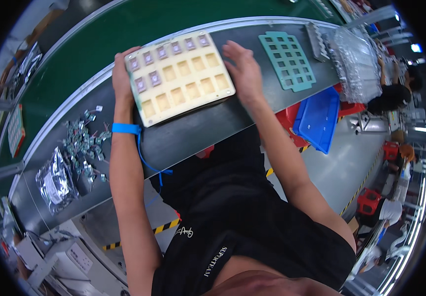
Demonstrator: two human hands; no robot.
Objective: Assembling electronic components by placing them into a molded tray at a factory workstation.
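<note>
Over the near part of the dark grey flat desk (183,135) sat the cream, rectangular, plastic-looking tray (187,79), its long axis running left to right, right end angled away. Its nearest row was vacant; the middle held two small mauve square pieces (154,78), leftmost; the farthest was full: eight pockets filled, ten vacant. The left hand (122,76) gripped its left edge; the right hand (245,69), fingers loosely spread, stood by its right edge, contact unclear.

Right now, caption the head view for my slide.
Left hand and right hand flank a partly filled cream tray, with a green grid plate to its right.
</note>
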